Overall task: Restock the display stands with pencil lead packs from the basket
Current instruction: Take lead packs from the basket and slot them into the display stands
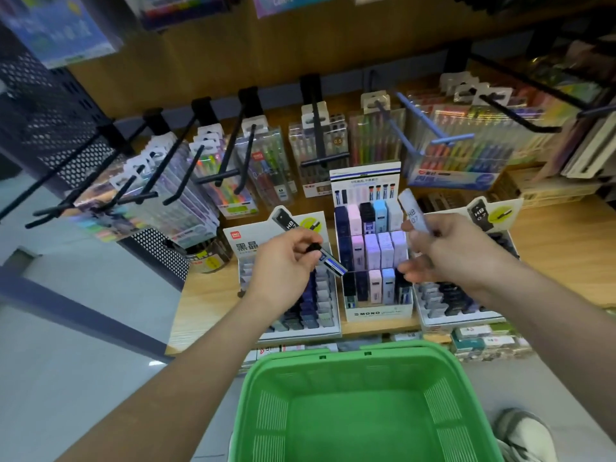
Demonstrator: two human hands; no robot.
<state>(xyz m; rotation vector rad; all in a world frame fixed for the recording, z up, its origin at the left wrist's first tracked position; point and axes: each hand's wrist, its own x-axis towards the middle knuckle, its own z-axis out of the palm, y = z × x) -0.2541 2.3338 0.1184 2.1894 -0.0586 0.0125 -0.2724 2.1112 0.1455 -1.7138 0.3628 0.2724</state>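
Nearest the camera, bottom centre: green basket (366, 349) with slatted plastic walls, sitting below the front edge of the wooden shelf (206, 305). A grey shoe (523, 431) is on the floor just right of it. Both bare forearms extend over the basket toward the shelf.

Left hand (283, 261): fingers (301, 273) curled, thumb and forefinger pinching a dark lead pack (330, 261) near its black cap. The pack has a blue-and-white band and is angled down-right, over the left display stand (240, 243).

Right hand (443, 251): thumb and upper fingers pinch a pale lead pack (413, 211) marked HB 0.7. The pack points up-left, between the middle display stand (376, 313) and the right display stand (461, 320). Lower fingers are loosely curled beneath; cannot tell if they hold anything.

The three stands sit side by side on the shelf:
- Left stand: rows of grey and dark blue packs, white header card with a red logo.
- Middle stand: labelled MONO, tiered rows of pink, lilac, light blue and dark cases.
- Right stand: grey and black packs, header card showing HB 0.7.

A round jar (210, 258) stands just left of the left stand. Boxed stock (490, 345) lies on a lower level under the shelf front, at right.

Behind the stands, black hooks (320, 128) carry hanging pen packs (460, 151). Far left is a black perforated panel (50, 105).
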